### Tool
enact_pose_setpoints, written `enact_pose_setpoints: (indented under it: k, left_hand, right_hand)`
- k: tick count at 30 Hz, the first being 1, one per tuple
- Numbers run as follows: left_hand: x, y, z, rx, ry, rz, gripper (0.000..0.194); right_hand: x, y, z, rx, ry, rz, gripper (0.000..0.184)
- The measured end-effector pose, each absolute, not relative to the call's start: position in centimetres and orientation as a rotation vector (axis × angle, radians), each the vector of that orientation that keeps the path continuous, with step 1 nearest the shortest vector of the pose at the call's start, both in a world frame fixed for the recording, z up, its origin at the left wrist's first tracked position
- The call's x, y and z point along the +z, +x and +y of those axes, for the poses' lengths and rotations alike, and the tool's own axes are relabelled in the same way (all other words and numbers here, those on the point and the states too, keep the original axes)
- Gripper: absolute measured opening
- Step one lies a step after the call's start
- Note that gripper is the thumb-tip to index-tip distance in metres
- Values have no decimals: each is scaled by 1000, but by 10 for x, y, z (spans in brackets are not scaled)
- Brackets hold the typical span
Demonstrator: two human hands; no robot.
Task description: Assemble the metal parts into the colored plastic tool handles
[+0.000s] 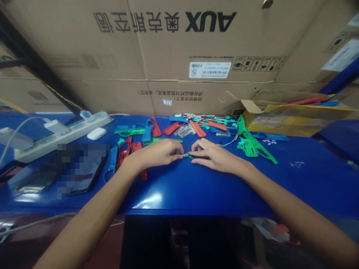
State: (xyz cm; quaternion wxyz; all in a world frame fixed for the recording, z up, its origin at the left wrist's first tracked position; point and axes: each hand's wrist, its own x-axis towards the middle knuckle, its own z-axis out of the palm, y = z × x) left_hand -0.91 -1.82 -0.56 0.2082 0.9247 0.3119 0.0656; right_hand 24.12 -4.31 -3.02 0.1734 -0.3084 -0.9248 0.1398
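Over the middle of the blue table, my left hand and my right hand come together with fingertips pinched. Between them shows a small silvery part, gripped by my left fingertips. My right fingers close around a thin dark rod-like piece with some green at its end; whether it is joined to the silvery part cannot be made out. Beyond my hands lie red casing halves, a green casing strip, clear little tanks and dark rods with wires, like pieces of long-nosed lighters.
Green casings lie right, red and blue casings left. A power strip, white earphone case and phone-like devices occupy the left side. An open carton stands back right, before large cardboard.
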Motion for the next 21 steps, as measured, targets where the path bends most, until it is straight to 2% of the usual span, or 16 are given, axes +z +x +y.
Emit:
enact_pose_setpoints:
  k: [10, 13, 17, 21]
  left_hand:
    - [-11, -9, -17, 253, 2592, 815, 10]
    - [-13, -8, -17, 279, 2606, 798, 10]
    - [-15, -7, -17, 299, 2643, 792, 12]
    - [-18, -5, -18, 307, 2656, 828, 9]
  right_hand:
    - [-26, 236, -53, 172, -847, -2704, 32]
    - [-28, 228, -57, -133, -845, -2767, 34]
    - [-33, 217, -60, -602, -845, -2802, 44]
    - [-31, 215, -62, -720, -831, -2771, 39]
